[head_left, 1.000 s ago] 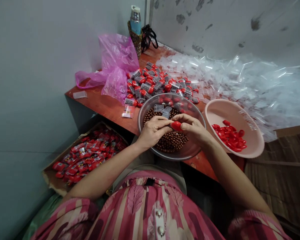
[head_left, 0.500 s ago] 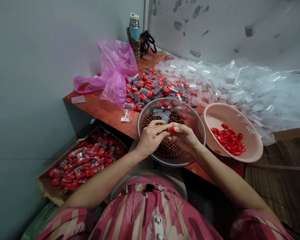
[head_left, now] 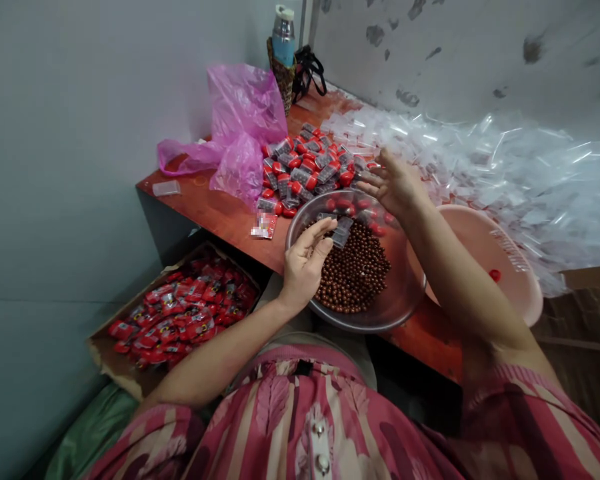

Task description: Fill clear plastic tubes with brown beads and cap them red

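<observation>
My left hand (head_left: 305, 263) is over the left side of a clear basin (head_left: 405, 313), its thumb and curved fingers apart. By its fingertips, a small clear plastic container (head_left: 343, 232) lies on brown round beads (head_left: 355, 277) in the basin. A second clear container is partly hidden behind the fingers. Beyond the basin's far right rim my right hand (head_left: 395, 187) is raised with its fingers spread, holding nothing. It is near the right edge of a heap of filled red-capped containers (head_left: 305, 167).
On the right stand a pink basin (head_left: 523, 280) of red caps, mostly behind my right forearm, and a large pile of clear containers (head_left: 480, 160). A pink plastic bag (head_left: 245, 107) and a flask (head_left: 283, 40) stand at the back. Below left is a carton (head_left: 97, 353) of red packets.
My hands have parted. The right has moved up and right from the basin to the heap, and the red-capped piece has left its fingers. The left stays over the basin, its fingers now apart.
</observation>
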